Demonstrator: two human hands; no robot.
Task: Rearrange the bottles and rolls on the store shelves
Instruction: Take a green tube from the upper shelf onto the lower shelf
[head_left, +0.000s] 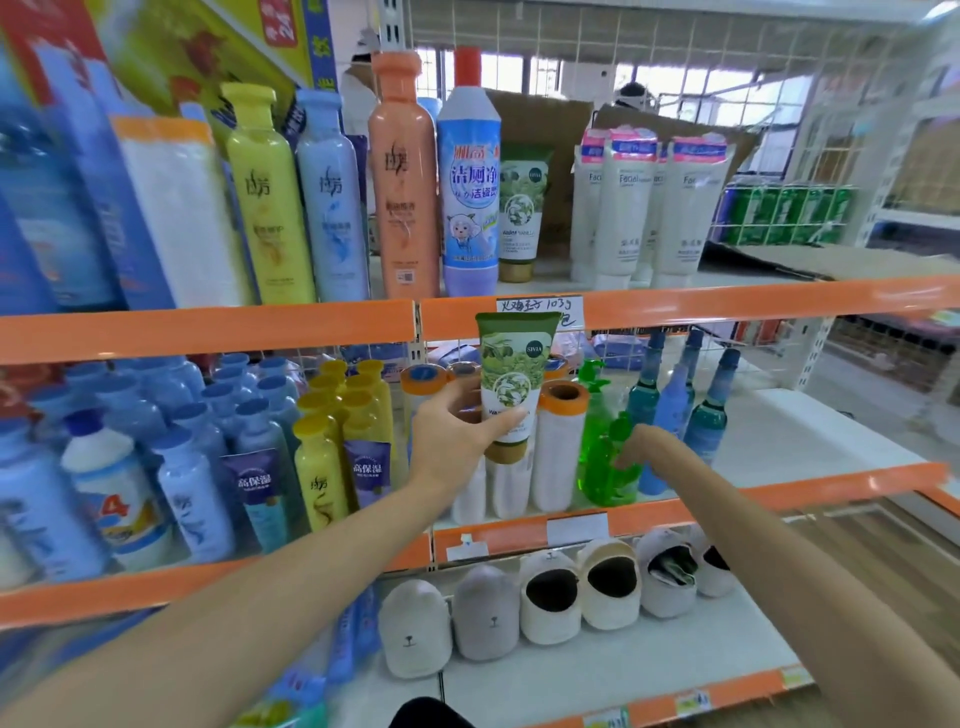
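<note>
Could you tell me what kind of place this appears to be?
Most likely a small retail shop's toiletries aisle: orange-edged shelves hold rows of shampoo bottles, a handwritten price tag is on the rail, and slippers sit displayed below.

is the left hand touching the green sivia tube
Touching: the head view shows the left hand gripping the green tube, thumb across its lower front.

Bottom shelf — pale slippers (550, 603) in a row — cardboard (841, 260) above
</note>
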